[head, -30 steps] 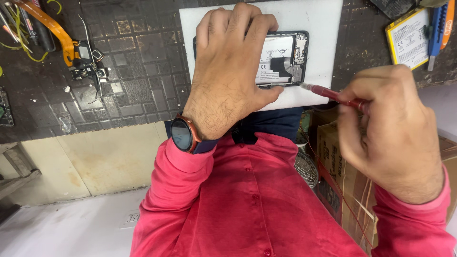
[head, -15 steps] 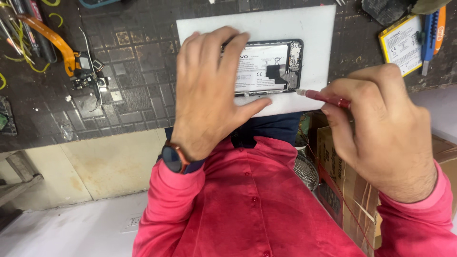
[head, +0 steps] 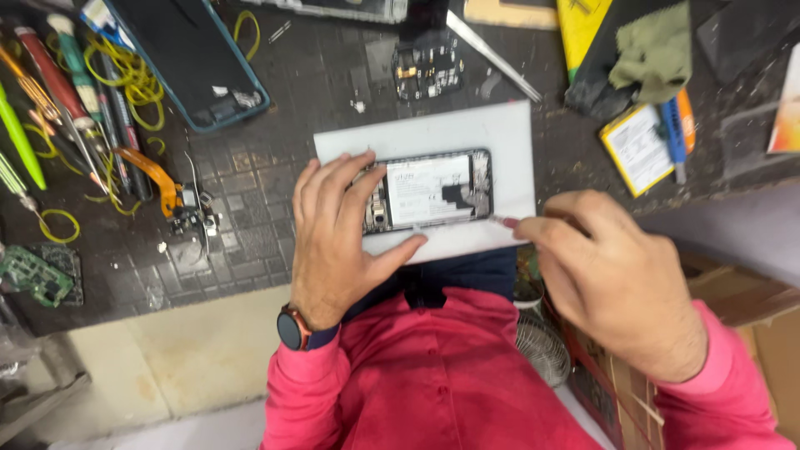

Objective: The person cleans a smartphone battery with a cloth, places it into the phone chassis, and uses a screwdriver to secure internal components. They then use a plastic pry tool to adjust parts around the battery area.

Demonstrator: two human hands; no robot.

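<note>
Item one, as I read it from the head view: an opened phone (head: 429, 190) with its back cover off, battery and boards exposed, lying flat on a white mat (head: 508, 133) near the middle of the dark tiled desk (head: 275, 167); I judge the mat is there to give a clean, pale ground for small parts. Item two: my left hand (head: 337, 242), fingers spread and pressed flat over the phone's 9 o'clock end, thumb along its 6 o'clock edge; the grip is not closed round anything, it pins the phone so that it cannot slide. A dark wristwatch (head: 292, 327) sits on that wrist. Item three: my right hand (head: 617, 283), at 4 o'clock of the phone, its grip pinched shut on a thin red-handled tool (head: 500, 222) whose tip meets the phone's lower 3 o'clock corner, held low and nearly level, apparently to work at the edge. Item four, surrounding stock: a dark phone shell with a teal rim (head: 192, 62) at 10 o'clock; a small circuit board (head: 429, 71) and metal tweezers (head: 492, 54) at 12 o'clock; a loose yellow-edged battery (head: 637, 150) at 2 o'clock; an orange flex cable (head: 154, 175), yellow rubber bands and screwdrivers at 9 o'clock; a green board (head: 37, 275) at 8 o'clock.
</note>
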